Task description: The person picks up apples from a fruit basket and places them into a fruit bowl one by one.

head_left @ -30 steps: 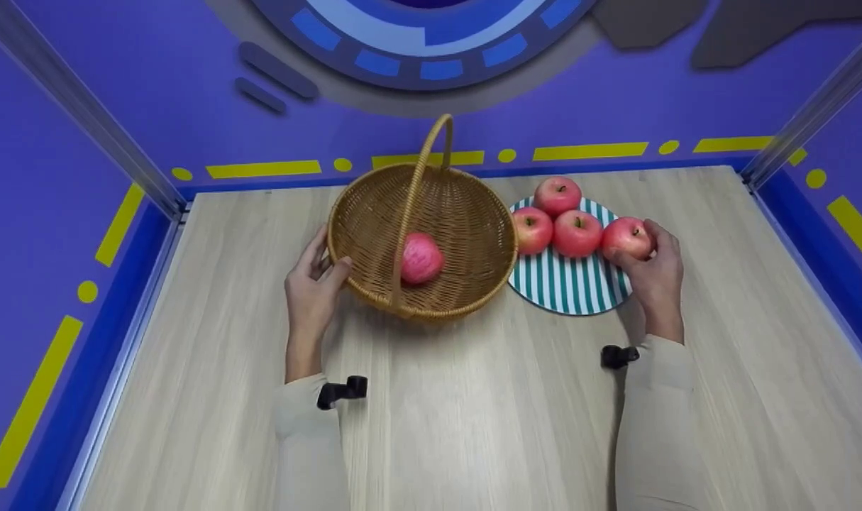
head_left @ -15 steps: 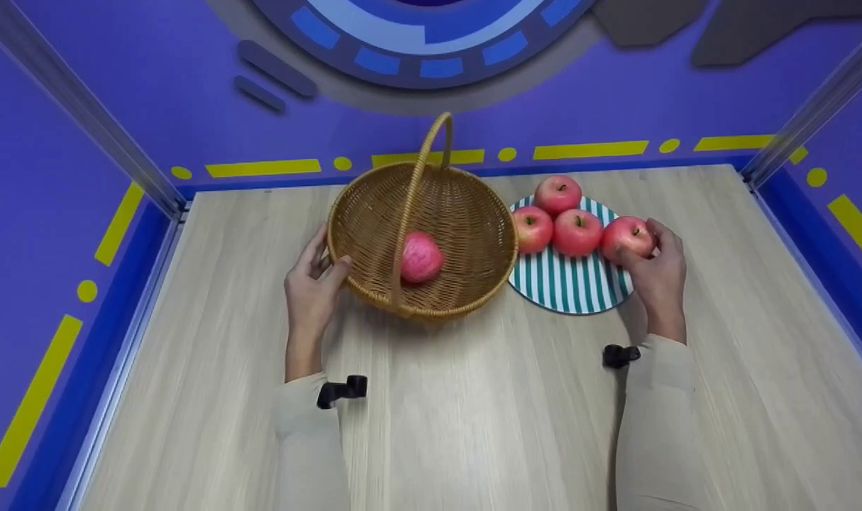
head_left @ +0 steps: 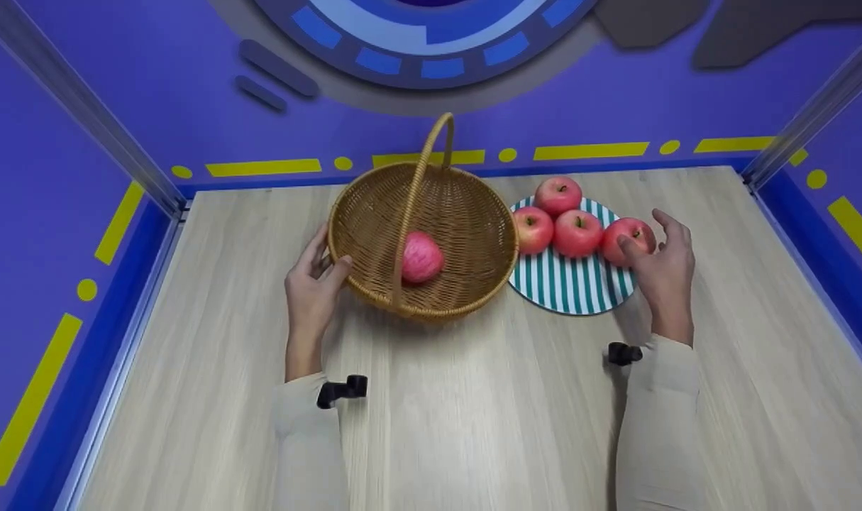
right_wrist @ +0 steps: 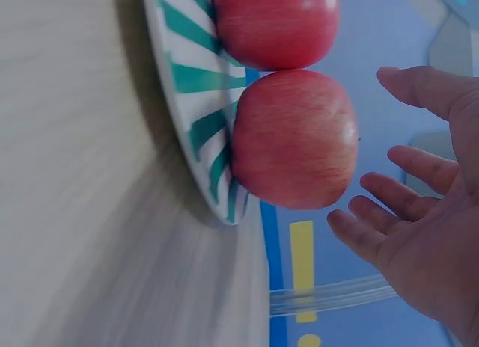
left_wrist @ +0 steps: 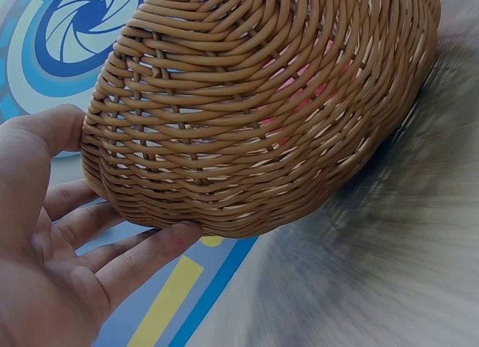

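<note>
My left hand (head_left: 316,280) grips the left side of a round wicker basket (head_left: 473,241), thumb at the rim and fingers against the outer wall. In the left wrist view the woven wall (left_wrist: 247,137) fills most of the picture. A pink-red round fruit (head_left: 422,258) lies inside the basket, partly behind the handle. On a green-and-white striped round plate (head_left: 572,287) sit several red apples. My right hand (head_left: 665,273) is beside the rightmost apple (head_left: 628,245). In the right wrist view its fingers are spread and a gap separates them from that apple (right_wrist: 296,141).
The basket's tall arched handle (head_left: 420,170) rises above the rim. Its right side overlaps the plate's left edge and one apple (head_left: 533,231). Blue panels (head_left: 579,113) stand behind and at both sides of the wooden table (head_left: 459,411).
My right hand has let go of the rightmost apple and moved slightly right, its fingers spreading. The apple stays on the plate. My left hand and the basket have not visibly moved.
</note>
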{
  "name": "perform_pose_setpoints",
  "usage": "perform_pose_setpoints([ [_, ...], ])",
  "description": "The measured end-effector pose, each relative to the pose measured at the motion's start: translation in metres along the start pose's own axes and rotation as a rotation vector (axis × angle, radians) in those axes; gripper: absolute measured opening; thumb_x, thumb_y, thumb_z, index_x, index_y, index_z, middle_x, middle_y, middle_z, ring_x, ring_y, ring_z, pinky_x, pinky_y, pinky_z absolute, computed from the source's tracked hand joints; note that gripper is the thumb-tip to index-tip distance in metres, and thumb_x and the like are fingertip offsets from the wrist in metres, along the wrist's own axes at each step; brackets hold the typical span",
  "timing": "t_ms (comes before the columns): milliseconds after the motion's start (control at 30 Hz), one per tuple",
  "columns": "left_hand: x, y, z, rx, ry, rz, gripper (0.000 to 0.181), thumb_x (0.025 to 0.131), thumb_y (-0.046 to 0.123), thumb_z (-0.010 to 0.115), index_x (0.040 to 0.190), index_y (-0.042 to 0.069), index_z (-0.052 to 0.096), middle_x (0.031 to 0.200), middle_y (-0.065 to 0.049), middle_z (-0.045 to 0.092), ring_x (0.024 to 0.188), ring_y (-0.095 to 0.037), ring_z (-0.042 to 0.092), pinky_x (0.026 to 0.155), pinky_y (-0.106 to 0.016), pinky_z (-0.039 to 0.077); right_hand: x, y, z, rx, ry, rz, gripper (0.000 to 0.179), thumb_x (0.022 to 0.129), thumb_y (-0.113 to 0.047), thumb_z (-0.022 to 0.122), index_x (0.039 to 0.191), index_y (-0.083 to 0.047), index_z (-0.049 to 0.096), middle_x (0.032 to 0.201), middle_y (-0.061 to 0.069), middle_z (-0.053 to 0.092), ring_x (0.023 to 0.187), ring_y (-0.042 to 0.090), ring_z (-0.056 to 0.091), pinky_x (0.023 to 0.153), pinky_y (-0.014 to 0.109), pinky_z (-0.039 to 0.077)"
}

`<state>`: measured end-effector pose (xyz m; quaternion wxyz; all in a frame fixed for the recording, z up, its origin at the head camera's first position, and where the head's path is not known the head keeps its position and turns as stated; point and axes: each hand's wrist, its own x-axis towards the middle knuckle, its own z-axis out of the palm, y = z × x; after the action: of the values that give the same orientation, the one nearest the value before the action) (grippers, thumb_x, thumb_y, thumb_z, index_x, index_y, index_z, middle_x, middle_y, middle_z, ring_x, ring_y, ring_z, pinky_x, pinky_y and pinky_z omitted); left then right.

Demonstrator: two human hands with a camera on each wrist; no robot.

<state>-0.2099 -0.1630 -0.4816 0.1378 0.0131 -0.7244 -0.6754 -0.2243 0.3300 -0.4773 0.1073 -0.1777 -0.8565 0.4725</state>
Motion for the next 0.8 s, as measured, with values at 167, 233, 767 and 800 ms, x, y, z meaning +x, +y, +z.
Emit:
perform_pose_setpoints([
  [167, 0.0, 0.0, -0.001, -0.007, -0.01, -0.006, 0.064, 0.097, 0.012, 0.073, 0.158, 0.016, 0.053, 0.16, -0.003, 0.05, 0.136, -0.03, 0.059, 0.103, -0.033, 0.056, -0.006, -0.012, 0.003, -0.002, -0.02, -0.002, 0.079, 0.102, -0.029, 0.073, 0.169, -0.018, 0.032, 0.17, 0.01, 0.03, 0.153, 0.034, 0.035, 0.118, 0.048, 0.044],
  [233, 0.001, 0.0, 0.0, -0.013, -0.012, -0.007, 0.064, 0.097, 0.012, 0.073, 0.158, 0.016, 0.053, 0.161, -0.004, 0.05, 0.136, -0.031, 0.059, 0.103, -0.032, 0.056, -0.009, -0.017, 0.004, 0.003, -0.034, -0.009, 0.079, 0.102, -0.03, 0.074, 0.169, -0.019, 0.032, 0.169, 0.01, 0.031, 0.152, 0.034, 0.037, 0.116, 0.049, 0.046],
  [767, -0.001, 0.0, 0.001, 0.006, -0.004, -0.014, 0.063, 0.101, 0.013, 0.07, 0.16, 0.014, 0.05, 0.162, -0.006, 0.048, 0.138, -0.031, 0.058, 0.106, -0.035, 0.054, -0.03, -0.053, 0.032, 0.042, -0.09, -0.336, 0.066, 0.097, -0.018, 0.08, 0.156, -0.007, 0.051, 0.155, 0.015, 0.05, 0.143, 0.033, 0.046, 0.117, 0.054, 0.044],
  [800, 0.0, 0.0, 0.001, 0.005, -0.003, -0.018, 0.063, 0.101, 0.013, 0.07, 0.16, 0.015, 0.05, 0.162, -0.005, 0.048, 0.137, -0.031, 0.058, 0.105, -0.035, 0.055, -0.032, -0.055, 0.033, 0.045, -0.099, -0.353, 0.066, 0.097, -0.016, 0.081, 0.155, -0.007, 0.052, 0.155, 0.016, 0.05, 0.142, 0.034, 0.047, 0.116, 0.055, 0.044],
])
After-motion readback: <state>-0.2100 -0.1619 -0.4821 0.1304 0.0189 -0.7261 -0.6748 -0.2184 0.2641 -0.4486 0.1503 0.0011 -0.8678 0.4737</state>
